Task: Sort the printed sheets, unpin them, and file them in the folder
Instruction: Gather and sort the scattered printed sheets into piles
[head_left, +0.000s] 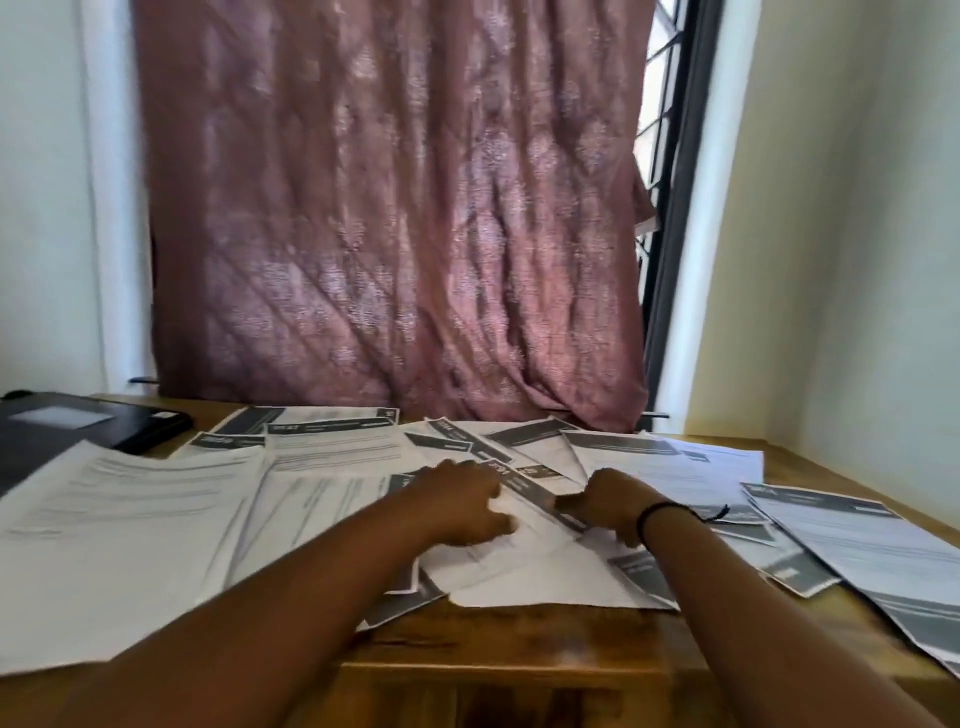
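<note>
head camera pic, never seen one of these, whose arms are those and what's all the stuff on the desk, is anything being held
There is one picture, taken by a wide-angle camera worn on a person's head, looking forward and down. The two bare arms belong to that person; no machine is involved.

On the wooden table lie many printed sheets with dark header bands, spread out and overlapping. A black folder lies at the far left. A pink curtain hangs behind.

The left hand rests on a sheet in the middle pile. The right hand, with a black band on its wrist, seems to pinch that sheet's upper edge. The picture is blurred, so the exact grip is unclear.
</note>
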